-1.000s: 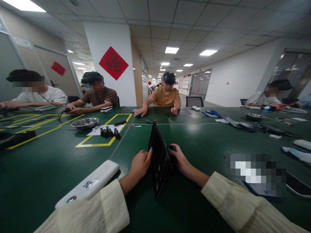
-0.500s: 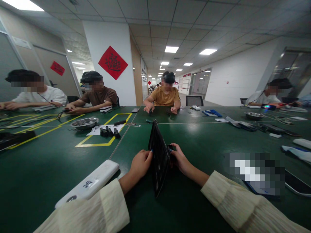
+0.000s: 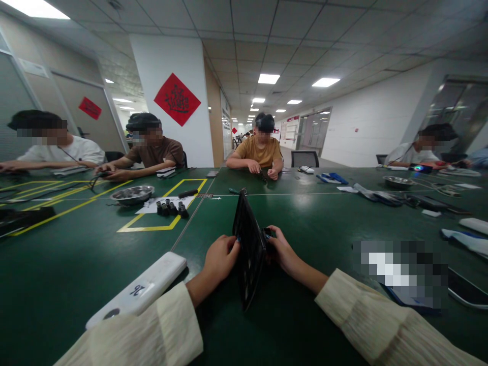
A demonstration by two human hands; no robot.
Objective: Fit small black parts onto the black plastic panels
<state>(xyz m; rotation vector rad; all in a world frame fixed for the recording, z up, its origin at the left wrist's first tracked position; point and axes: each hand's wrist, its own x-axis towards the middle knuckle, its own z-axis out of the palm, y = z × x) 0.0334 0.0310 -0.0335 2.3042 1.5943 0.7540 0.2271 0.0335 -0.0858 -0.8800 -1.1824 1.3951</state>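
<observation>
A thin black panel point(image 3: 249, 254) stands on edge in front of me, its narrow side toward my view. My left hand point(image 3: 221, 259) is closed against its left face, the thumb and curled fingers at a small blue spot. On the other side, my right hand point(image 3: 281, 250) grips at the panel's right edge around a small dark part whose kind I cannot make out. The panel hides most of the right fingertips. A white power-bank-like case point(image 3: 139, 290) marked 26 lies beside my left forearm.
Several black cylindrical parts point(image 3: 171, 208) stand on paper inside a yellow tape outline. A metal bowl point(image 3: 132, 194) is at left, another bowl point(image 3: 397, 182) at far right. Blue pouches point(image 3: 332, 178) and a phone-like device point(image 3: 467, 287) lie at right. Co-workers sit around the green table point(image 3: 320, 223).
Both my hands and the panel stay nearly still. Across the table, the co-worker in the mustard shirt has brought one hand inward toward the other.
</observation>
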